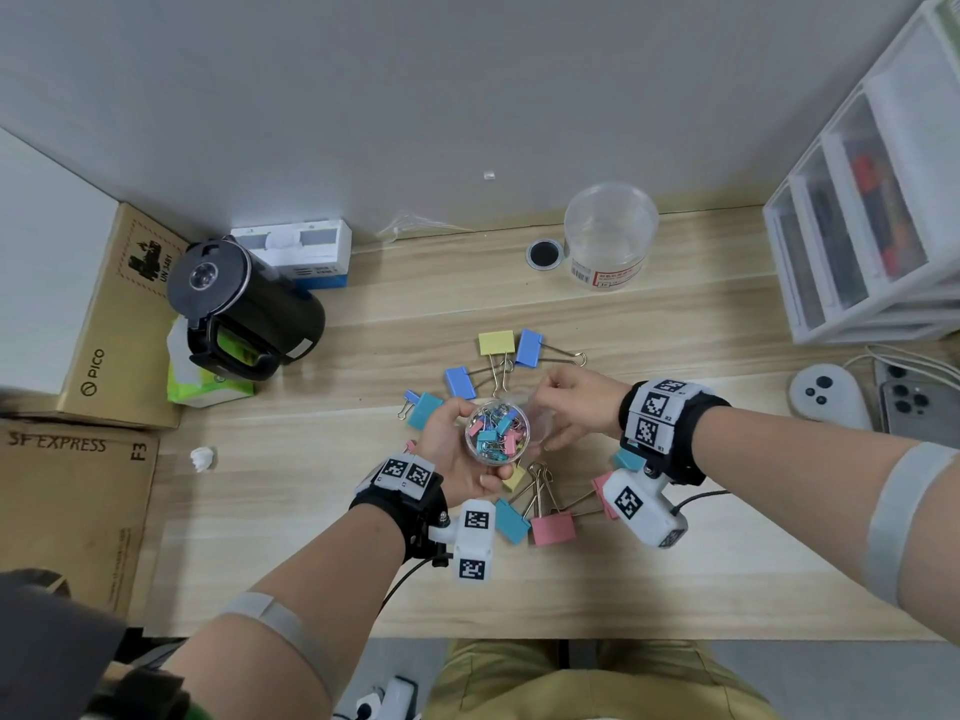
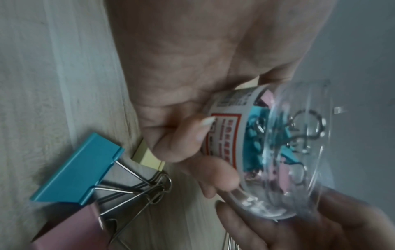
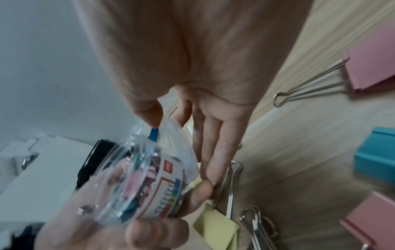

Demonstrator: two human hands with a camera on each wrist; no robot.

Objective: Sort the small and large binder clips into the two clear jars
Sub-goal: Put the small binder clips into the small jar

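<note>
Khaki lap (image 1: 571, 683) nearest; wooden desk (image 1: 675, 563); grey wall (image 1: 467, 96) behind.

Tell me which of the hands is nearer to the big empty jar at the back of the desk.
The right. The right hand is below the empty jar, a little to its left. The left hand, gripping the small jar of clips, is farther down and farther left.

Wooden table (image 1: 395, 324), large binder clips (image 1: 551, 528) scattered, empty clear jar (image 1: 610, 236), black kettle (image 1: 244, 298)
</note>
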